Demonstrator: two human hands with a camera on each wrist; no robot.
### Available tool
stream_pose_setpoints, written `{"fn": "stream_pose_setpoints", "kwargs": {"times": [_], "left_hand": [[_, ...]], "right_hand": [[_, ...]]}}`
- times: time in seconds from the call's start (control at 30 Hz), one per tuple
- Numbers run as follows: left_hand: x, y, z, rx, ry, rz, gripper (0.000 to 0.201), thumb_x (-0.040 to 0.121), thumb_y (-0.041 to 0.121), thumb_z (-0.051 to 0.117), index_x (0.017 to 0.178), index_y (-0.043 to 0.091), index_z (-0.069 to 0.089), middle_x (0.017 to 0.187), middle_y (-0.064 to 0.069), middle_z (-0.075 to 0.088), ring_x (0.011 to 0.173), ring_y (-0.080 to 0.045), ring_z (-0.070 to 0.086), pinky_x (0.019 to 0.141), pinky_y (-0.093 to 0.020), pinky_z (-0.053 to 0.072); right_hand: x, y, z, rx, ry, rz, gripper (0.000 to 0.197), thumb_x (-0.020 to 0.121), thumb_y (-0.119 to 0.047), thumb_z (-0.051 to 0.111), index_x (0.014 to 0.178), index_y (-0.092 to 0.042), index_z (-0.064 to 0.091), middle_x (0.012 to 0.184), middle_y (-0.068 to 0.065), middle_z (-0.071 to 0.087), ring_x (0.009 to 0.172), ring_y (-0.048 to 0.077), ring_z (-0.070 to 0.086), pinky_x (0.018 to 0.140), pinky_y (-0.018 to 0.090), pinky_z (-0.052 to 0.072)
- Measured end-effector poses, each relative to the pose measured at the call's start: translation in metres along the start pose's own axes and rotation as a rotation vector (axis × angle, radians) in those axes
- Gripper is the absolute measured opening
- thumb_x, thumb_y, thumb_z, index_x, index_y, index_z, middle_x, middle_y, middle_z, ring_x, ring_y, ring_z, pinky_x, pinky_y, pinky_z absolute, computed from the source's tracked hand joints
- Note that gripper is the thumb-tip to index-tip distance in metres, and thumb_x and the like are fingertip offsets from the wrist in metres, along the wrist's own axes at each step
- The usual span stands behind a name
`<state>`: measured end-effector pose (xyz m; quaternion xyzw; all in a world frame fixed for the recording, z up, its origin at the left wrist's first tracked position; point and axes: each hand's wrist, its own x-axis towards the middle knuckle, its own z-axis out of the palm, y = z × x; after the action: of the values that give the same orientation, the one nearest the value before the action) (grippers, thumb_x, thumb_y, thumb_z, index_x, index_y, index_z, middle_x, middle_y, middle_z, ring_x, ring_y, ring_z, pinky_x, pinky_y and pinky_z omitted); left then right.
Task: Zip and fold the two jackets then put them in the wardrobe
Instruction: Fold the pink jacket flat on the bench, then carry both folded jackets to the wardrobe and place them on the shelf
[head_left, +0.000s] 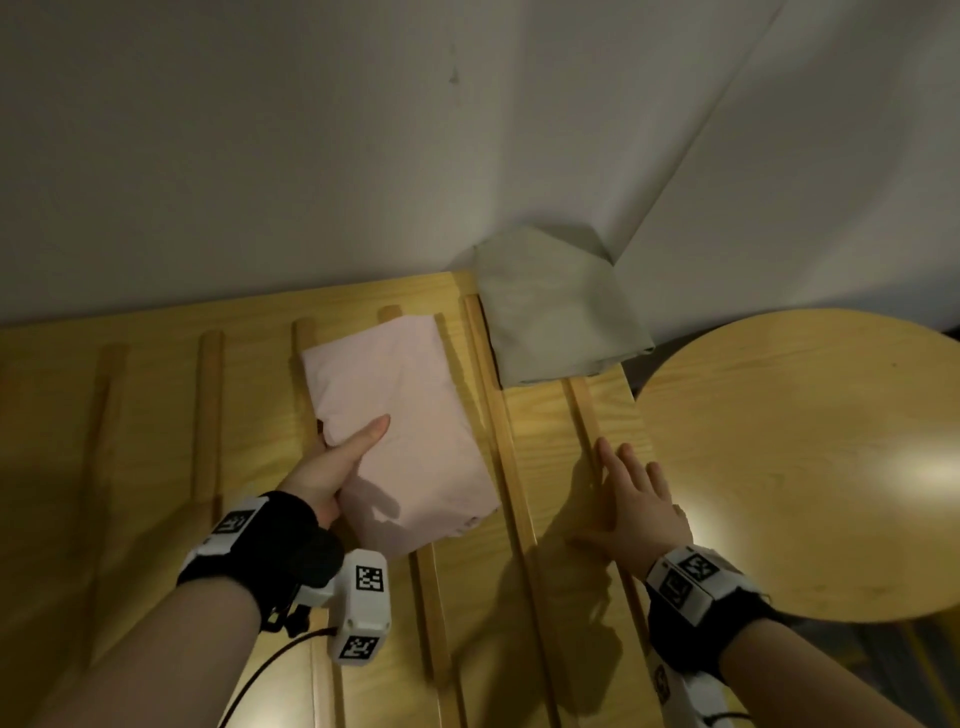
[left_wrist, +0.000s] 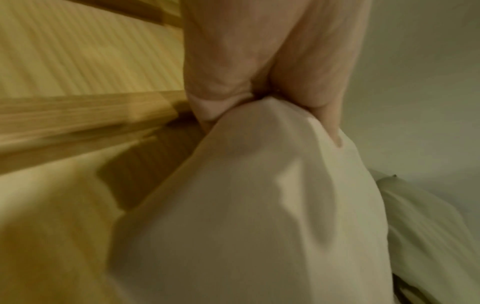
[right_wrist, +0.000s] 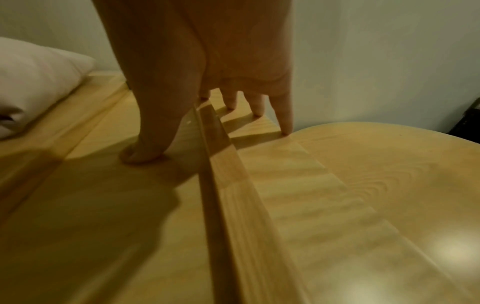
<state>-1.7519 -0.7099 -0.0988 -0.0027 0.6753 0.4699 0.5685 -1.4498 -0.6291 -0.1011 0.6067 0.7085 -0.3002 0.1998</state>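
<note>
A folded pink jacket (head_left: 405, 415) lies on the slatted wooden surface (head_left: 550, 441). My left hand (head_left: 353, 441) grips its near left edge, with the thumb on top and the fingers underneath. The left wrist view shows the pale fabric (left_wrist: 259, 205) bunched where the hand pinches it. A folded grey-green jacket (head_left: 556, 306) sits at the back right corner against the wall, apart from the pink one. My right hand (head_left: 623, 493) rests open and flat on the wood to the right. Its straight fingers (right_wrist: 284, 121) touch the surface beside a raised slat (right_wrist: 223, 185), and it holds nothing.
Several raised wooden slats (head_left: 208, 415) run across the surface. A round wooden table top (head_left: 810, 457) stands close on the right. White walls (head_left: 311, 130) close off the back and right side.
</note>
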Motion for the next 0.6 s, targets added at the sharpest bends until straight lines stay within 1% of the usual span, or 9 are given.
{"fn": "stream_pose_setpoints", "kwargs": {"times": [0.1, 0.13, 0.17, 0.23, 0.27, 0.37, 0.4, 0.5, 0.6], "left_hand": [[-0.013, -0.003, -0.003, 0.026, -0.133, -0.088, 0.062, 0.067, 0.032, 0.078, 0.125, 0.021, 0.058, 0.112, 0.0, 0.07, 0.108, -0.019, 0.062, 0.085, -0.031, 0.047], [-0.017, -0.004, -0.005, 0.066, -0.155, -0.098, 0.066, 0.066, 0.031, 0.078, 0.127, 0.022, 0.056, 0.113, 0.001, 0.07, 0.108, -0.019, 0.061, 0.082, -0.031, 0.046], [-0.02, -0.007, -0.008, 0.116, -0.164, -0.098, 0.07, 0.064, 0.031, 0.079, 0.129, 0.026, 0.053, 0.115, 0.003, 0.068, 0.109, -0.018, 0.059, 0.08, -0.032, 0.046], [-0.025, -0.011, -0.011, 0.198, -0.17, -0.082, 0.078, 0.067, 0.029, 0.08, 0.135, 0.031, 0.043, 0.122, 0.004, 0.063, 0.112, -0.018, 0.055, 0.08, -0.034, 0.045], [-0.026, -0.013, -0.01, 0.208, -0.172, -0.07, 0.082, 0.069, 0.027, 0.081, 0.138, 0.031, 0.038, 0.125, 0.004, 0.06, 0.113, -0.019, 0.055, 0.083, -0.037, 0.046], [-0.03, -0.016, -0.004, 0.135, -0.154, -0.064, 0.093, 0.068, 0.029, 0.081, 0.145, 0.028, 0.027, 0.132, 0.001, 0.054, 0.119, -0.021, 0.052, 0.102, -0.046, 0.041], [-0.03, -0.017, -0.002, 0.106, -0.144, -0.074, 0.091, 0.072, 0.028, 0.079, 0.145, 0.028, 0.025, 0.133, 0.0, 0.054, 0.119, -0.022, 0.052, 0.103, -0.046, 0.041], [-0.033, -0.02, 0.003, 0.035, -0.114, -0.131, 0.074, 0.081, 0.029, 0.067, 0.144, 0.027, 0.027, 0.128, -0.004, 0.056, 0.112, -0.024, 0.055, 0.094, -0.044, 0.047], [-0.032, -0.031, 0.005, -0.022, -0.092, -0.145, 0.069, 0.083, 0.025, 0.066, 0.142, 0.025, 0.031, 0.127, -0.003, 0.057, 0.113, -0.022, 0.055, 0.099, -0.041, 0.043]], "right_hand": [[0.005, -0.005, -0.008, -0.118, 0.072, -0.035, 0.104, 0.072, -0.061, 0.065, 0.147, -0.033, -0.001, 0.155, -0.003, 0.012, 0.142, 0.025, 0.014, 0.115, 0.053, 0.013], [0.008, -0.008, -0.012, -0.137, 0.132, -0.062, 0.096, 0.074, -0.062, 0.061, 0.146, -0.031, 0.005, 0.152, -0.001, 0.018, 0.14, 0.023, 0.018, 0.116, 0.052, 0.014], [0.013, -0.013, -0.017, -0.142, 0.201, -0.094, 0.088, 0.078, -0.061, 0.057, 0.145, -0.031, 0.008, 0.151, 0.001, 0.021, 0.14, 0.023, 0.019, 0.116, 0.052, 0.013], [0.024, -0.024, -0.029, -0.149, 0.335, -0.177, 0.08, 0.084, -0.05, 0.055, 0.145, -0.034, 0.007, 0.153, 0.002, 0.014, 0.142, 0.025, 0.013, 0.116, 0.051, 0.009], [0.031, -0.03, -0.036, -0.169, 0.392, -0.226, 0.079, 0.085, -0.042, 0.056, 0.145, -0.035, 0.005, 0.154, 0.003, 0.011, 0.143, 0.026, 0.009, 0.116, 0.051, 0.006], [0.055, -0.047, -0.055, -0.301, 0.465, -0.326, 0.086, 0.086, -0.02, 0.055, 0.145, -0.04, -0.004, 0.156, 0.002, 0.001, 0.145, 0.026, -0.002, 0.116, 0.049, -0.003], [0.062, -0.051, -0.06, -0.354, 0.47, -0.338, 0.088, 0.087, -0.014, 0.053, 0.145, -0.04, -0.007, 0.157, 0.001, -0.002, 0.145, 0.025, -0.004, 0.115, 0.048, -0.006], [0.08, -0.059, -0.073, -0.489, 0.475, -0.37, 0.092, 0.086, -0.007, 0.052, 0.145, -0.039, -0.011, 0.157, 0.004, -0.003, 0.145, 0.03, -0.004, 0.112, 0.049, -0.009], [0.092, -0.064, -0.082, -0.61, 0.437, -0.376, 0.09, 0.088, -0.007, 0.047, 0.143, -0.038, -0.017, 0.156, 0.01, -0.004, 0.144, 0.034, -0.005, 0.113, 0.054, -0.005]]}}
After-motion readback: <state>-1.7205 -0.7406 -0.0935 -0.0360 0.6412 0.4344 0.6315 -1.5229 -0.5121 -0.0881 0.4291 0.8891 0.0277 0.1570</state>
